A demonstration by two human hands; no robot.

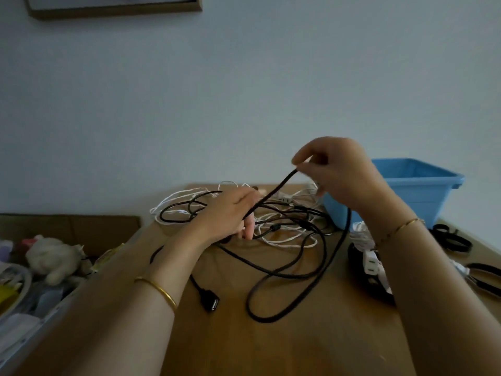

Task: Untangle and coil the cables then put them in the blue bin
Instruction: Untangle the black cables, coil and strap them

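Now pinching black cable (272, 191) between right hand (336, 172) thumb and forefinger, lifted; left hand (227, 215) curled round same strand lower-left, atop tangle (298, 213); blue bin (423, 185) just behind right hand.

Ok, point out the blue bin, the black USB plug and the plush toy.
blue bin (433, 199), head view, outer side wall.
black USB plug (212, 303), head view, connector housing.
plush toy (54, 257), head view, its body.

Cables (284, 226) on a table (298, 348) — bin (423, 194) at the far right.
The cables are spread over the table's middle, with the bin set behind them to the right. A plug (370, 260) is laid just right of the tangle — coiled leads (451, 238) farther right. A box (81, 229) is placed left of the table.
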